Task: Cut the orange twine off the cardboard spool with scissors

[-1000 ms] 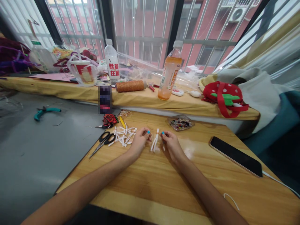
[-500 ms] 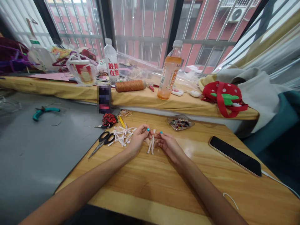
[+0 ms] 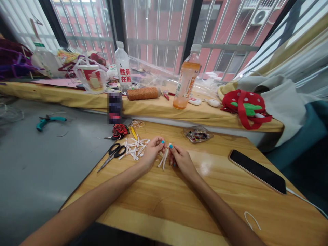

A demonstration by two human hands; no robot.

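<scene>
Above the wooden table, my left hand (image 3: 152, 152) pinches what looks like a thin cord, mostly covered by the fingertips. Close beside it, my right hand (image 3: 183, 160) has its thumb and fingers closed on the top of a folded white strip (image 3: 164, 160), whose two ends hang down between the hands. Left of my left hand lies a loose pile of short white strips (image 3: 133, 149). Black-handled scissors (image 3: 112, 153) rest on the table edge beside that pile.
A clear tray of beads (image 3: 197, 134) sits at the table's back, a phone (image 3: 256, 171) at right with a white cable. Red rose-shaped item (image 3: 120, 130) and yellow tool (image 3: 133, 133) lie behind the strips. Bottles, a cord spool (image 3: 143, 94) and a strawberry bag (image 3: 244, 104) line the sill.
My right hand has moved left, closer to my left hand, and its thumb now covers the top of the white strip. The hanging ends have swung slightly left.
</scene>
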